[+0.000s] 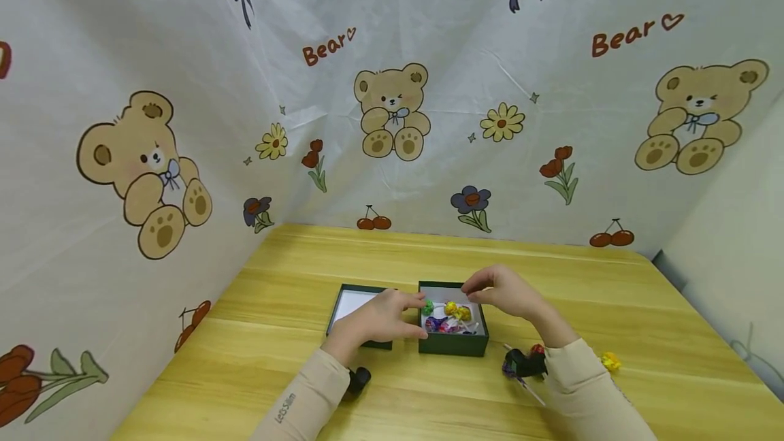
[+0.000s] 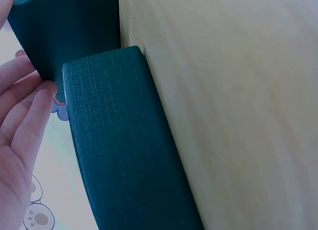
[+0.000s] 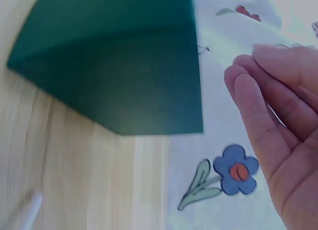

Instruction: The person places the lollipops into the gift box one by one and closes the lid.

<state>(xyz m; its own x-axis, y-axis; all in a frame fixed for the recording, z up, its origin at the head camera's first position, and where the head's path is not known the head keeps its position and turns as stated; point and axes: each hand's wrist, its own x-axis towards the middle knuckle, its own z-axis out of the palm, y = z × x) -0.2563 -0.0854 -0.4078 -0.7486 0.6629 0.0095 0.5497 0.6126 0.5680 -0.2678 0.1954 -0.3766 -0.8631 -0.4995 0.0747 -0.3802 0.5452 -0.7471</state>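
Note:
A dark green box [image 1: 453, 344] holds several wrapped lollipops: a green one [image 1: 428, 307], yellow ones [image 1: 457, 310] and purple-pink ones [image 1: 450, 324]. At its left side is my left hand [image 1: 382, 317], fingers extended; in the left wrist view the fingertips [image 2: 47, 88] meet the box wall [image 2: 69, 34]. My right hand [image 1: 505, 291] hovers by the box's back right corner, its fingers loosely bent with nothing visible between them. In the right wrist view those fingers [image 3: 253, 98] are apart from the green wall [image 3: 129, 81]. The left forearm and hand partly cover the lid [image 1: 355, 301].
On the wooden table, more wrapped lollipops [image 1: 514, 366] lie by the right wrist, and a yellow one [image 1: 610, 361] farther right. Black wrist devices [image 1: 358, 381] show at both forearms. A bear-print cloth [image 1: 392, 189] hangs behind and to the left.

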